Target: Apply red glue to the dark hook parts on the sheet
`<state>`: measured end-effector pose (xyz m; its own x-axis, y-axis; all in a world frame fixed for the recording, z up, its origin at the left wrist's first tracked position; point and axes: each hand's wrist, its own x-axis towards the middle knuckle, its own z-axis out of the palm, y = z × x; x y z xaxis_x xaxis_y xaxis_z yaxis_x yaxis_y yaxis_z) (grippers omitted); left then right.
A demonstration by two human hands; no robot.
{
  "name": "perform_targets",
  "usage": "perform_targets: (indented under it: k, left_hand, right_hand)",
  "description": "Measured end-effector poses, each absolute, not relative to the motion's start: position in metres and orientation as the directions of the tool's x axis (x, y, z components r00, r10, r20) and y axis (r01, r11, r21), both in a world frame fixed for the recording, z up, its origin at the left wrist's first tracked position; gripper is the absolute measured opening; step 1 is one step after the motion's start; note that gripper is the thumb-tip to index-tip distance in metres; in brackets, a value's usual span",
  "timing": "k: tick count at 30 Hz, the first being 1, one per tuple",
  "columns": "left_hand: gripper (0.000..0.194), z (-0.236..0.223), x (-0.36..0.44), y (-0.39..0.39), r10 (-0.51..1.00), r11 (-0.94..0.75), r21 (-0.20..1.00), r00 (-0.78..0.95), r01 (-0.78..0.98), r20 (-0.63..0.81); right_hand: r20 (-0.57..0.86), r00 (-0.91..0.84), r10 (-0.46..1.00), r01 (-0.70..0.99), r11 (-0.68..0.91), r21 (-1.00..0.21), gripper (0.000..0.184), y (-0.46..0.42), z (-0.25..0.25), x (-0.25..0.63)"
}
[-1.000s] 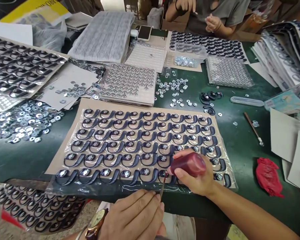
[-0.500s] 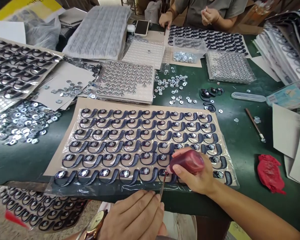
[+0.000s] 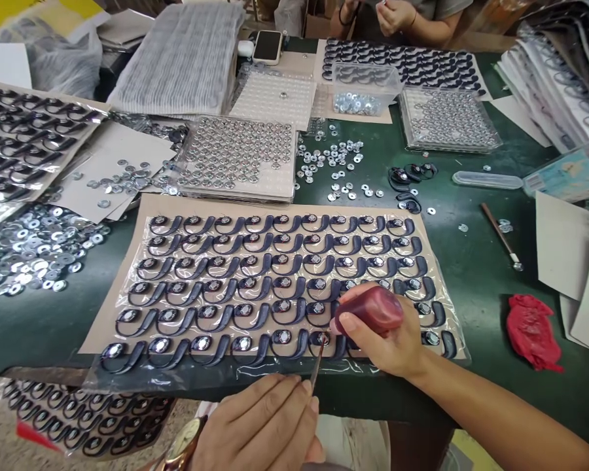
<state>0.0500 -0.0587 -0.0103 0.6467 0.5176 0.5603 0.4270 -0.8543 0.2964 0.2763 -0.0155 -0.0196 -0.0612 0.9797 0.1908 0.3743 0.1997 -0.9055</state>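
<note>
My left hand [image 3: 261, 422], with a watch on the wrist, is closed on a thin pointed tool [image 3: 316, 376]. The tool's reddish tip touches or nearly touches the round silver centre of a dark, strap-like piece [image 3: 320, 339] in the front row. In my right hand [image 3: 397, 347] is a dark red squeeze bottle [image 3: 373, 311], lying sideways with its nozzle pointing left, close to that piece. Rows of similar curled pieces, each with a shiny round centre, lie on a plastic-covered brown sheet [image 3: 108, 307]. My right hand and the bottle hide several of them.
Loose metal washers [image 3: 39, 248] are heaped at left. Behind the sheet are a tray of round silver parts [image 3: 240, 150] and a clear box [image 3: 366, 82]. A red cloth [image 3: 534, 332] and a brown stick [image 3: 499, 235] lie at right. Across the table sits a co-worker [image 3: 397, 16].
The view has shifted slightly. The bottle's nozzle has drawn a little away from the tool tip, which stays at the same piece. The co-worker's hand by the phone has lifted off the table.
</note>
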Motion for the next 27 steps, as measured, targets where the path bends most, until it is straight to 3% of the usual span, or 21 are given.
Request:
perform_targets:
  k: [8, 16, 27]
  left_hand:
    - [0.021, -0.004, 0.043, -0.051, 0.506, -0.862, 0.331, 0.696, 0.385, 0.509]
    - [0.023, -0.003, 0.042, -0.05, 0.514, -0.856, 0.341, 0.704, 0.388, 0.49]
    - [0.021, -0.002, 0.04, -0.047, 0.542, -0.834, 0.406, 0.693, 0.373, 0.476]
  right_hand:
    - [0.262, -0.025, 0.965, 0.407, 0.249, -0.879, 0.009, -0.015, -0.017, 0.276]
    - [0.212, -0.057, 0.976, 0.384, 0.217, -0.897, 0.01, -0.016, -0.021, 0.277]
    - [0.261, -0.055, 0.964, 0.364, 0.263, -0.893, 0.006, -0.015, -0.021, 0.278]
